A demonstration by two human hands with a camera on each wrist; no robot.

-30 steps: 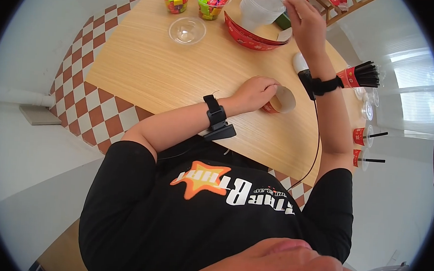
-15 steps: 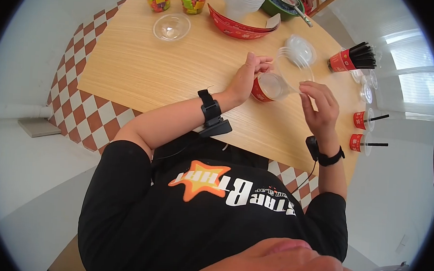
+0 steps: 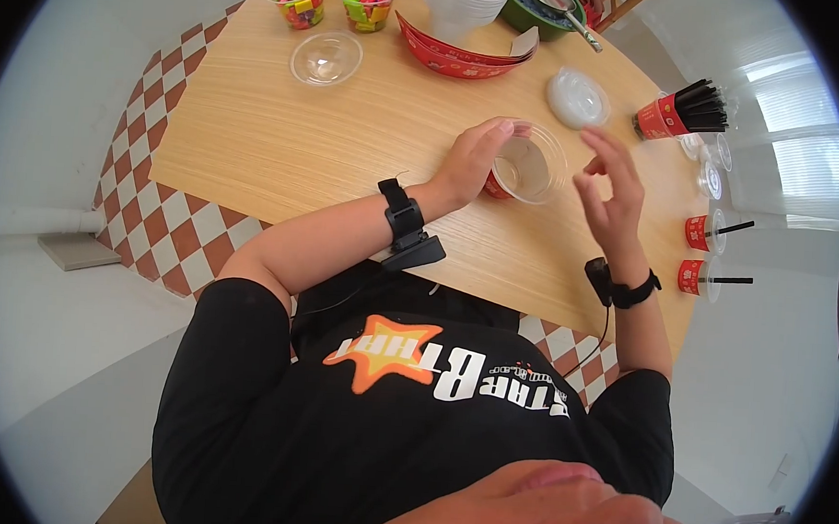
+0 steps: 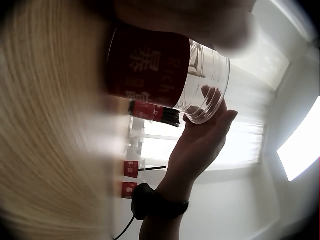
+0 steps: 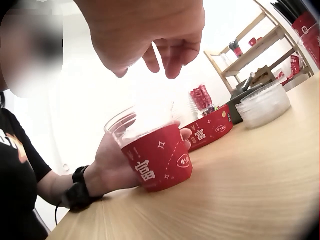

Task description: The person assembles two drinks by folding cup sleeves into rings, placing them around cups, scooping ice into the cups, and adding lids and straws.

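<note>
Clear cup [image 3: 553, 171] in printed red sleeve [image 5: 161, 159]; rests on table [image 3: 349, 152]

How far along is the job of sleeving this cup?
Nearly finished, it seems: the clear cup already sits inside the red sleeve, its rim above it. The left hand holds the sleeved cup; the right hand, beside it, holds nothing. Perhaps left: pressing it fully down, which I cannot confirm, and the stacked clear cups, still unsleeved.
</note>
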